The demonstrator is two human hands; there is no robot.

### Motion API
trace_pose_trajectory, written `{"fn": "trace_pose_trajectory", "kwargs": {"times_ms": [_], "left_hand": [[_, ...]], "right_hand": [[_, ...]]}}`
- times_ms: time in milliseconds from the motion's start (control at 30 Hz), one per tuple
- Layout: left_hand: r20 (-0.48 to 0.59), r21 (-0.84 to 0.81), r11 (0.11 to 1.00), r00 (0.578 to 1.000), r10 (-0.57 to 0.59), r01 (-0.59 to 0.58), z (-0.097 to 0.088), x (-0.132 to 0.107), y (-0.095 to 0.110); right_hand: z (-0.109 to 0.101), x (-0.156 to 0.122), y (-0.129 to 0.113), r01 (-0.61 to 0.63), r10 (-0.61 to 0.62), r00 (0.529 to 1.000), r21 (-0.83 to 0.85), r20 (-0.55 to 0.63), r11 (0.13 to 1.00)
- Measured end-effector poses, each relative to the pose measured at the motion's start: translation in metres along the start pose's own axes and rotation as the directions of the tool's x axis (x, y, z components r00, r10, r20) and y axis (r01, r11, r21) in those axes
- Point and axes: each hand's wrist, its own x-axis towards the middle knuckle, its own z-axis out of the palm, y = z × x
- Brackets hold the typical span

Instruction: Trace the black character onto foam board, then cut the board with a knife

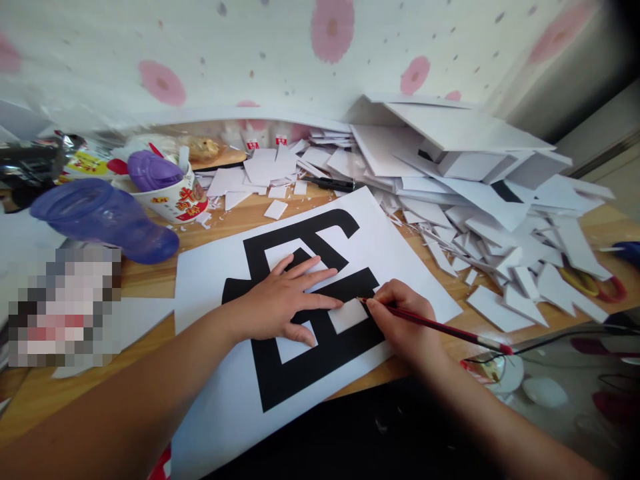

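Two hands meet on the printed sheet (210, 280): left hand (285, 300) splayed flat to pin it steady, right hand (400, 320), at its three o'clock, pinching a slim red tool (450, 330).

The left hand (285, 303) lay flat and covered the middle of the black figure (320, 357) on the sheet (230, 420). The right hand (403, 323) closed round the tool (440, 328) and hid its fore part; the tip type could not be told. The sheet ran off the bottom edge, as did both forearms. A pixelated block (65, 307) masked the items at left. Scraps (500, 220) half buried the scissors (593, 285). The bottle (100, 217) was blurred. The cup (173, 197) lettering was too small to read. The top right corner was dark.
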Motion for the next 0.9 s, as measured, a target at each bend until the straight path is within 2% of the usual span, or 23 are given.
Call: {"fn": "trace_pose_trajectory", "kwargs": {"times_ms": [233, 300, 400, 500, 600, 667, 767, 900], "left_hand": [[-0.004, -0.056, 0.998, 1.000, -0.010, 0.009, -0.003, -0.002, -0.004], [-0.011, -0.073, 0.997, 1.000, -0.004, 0.003, -0.004, -0.002, -0.004], [-0.016, -0.083, 0.997, 1.000, 0.002, -0.003, -0.006, -0.002, -0.003], [-0.020, -0.069, 0.998, 1.000, 0.002, -0.003, -0.006, -0.003, -0.001], [-0.035, -0.063, 0.998, 0.999, -0.009, 0.006, -0.005, -0.003, 0.000], [-0.042, -0.071, 0.997, 0.999, -0.010, 0.007, -0.003, -0.002, -0.001], [-0.053, -0.078, 0.997, 0.999, -0.005, 0.001, 0.001, -0.001, -0.004], [-0.089, -0.080, 0.997, 0.996, 0.013, -0.020, 0.005, 0.000, -0.008]], "right_hand": [[-0.002, 0.001, 0.004, 0.003, -0.002, 1.000, 0.050, -0.018, 0.999], [-0.003, 0.001, 0.006, 0.006, 0.001, 0.999, 0.168, -0.042, 0.986], [-0.003, 0.002, 0.010, 0.044, -0.024, 0.998, 0.390, -0.055, 0.920], [-0.003, 0.001, 0.013, 0.057, -0.045, 0.998, 0.471, -0.037, 0.880], [-0.004, -0.004, 0.008, 0.077, -0.089, 0.996, 0.450, 0.004, 0.890], [-0.004, -0.009, -0.001, 0.101, -0.153, 0.983, 0.402, 0.099, 0.910], [0.002, -0.016, -0.020, 0.153, -0.233, 0.938, 0.296, 0.257, 0.943], [0.019, -0.020, -0.036, 0.162, -0.204, 0.939, 0.167, 0.276, 0.972]]}}
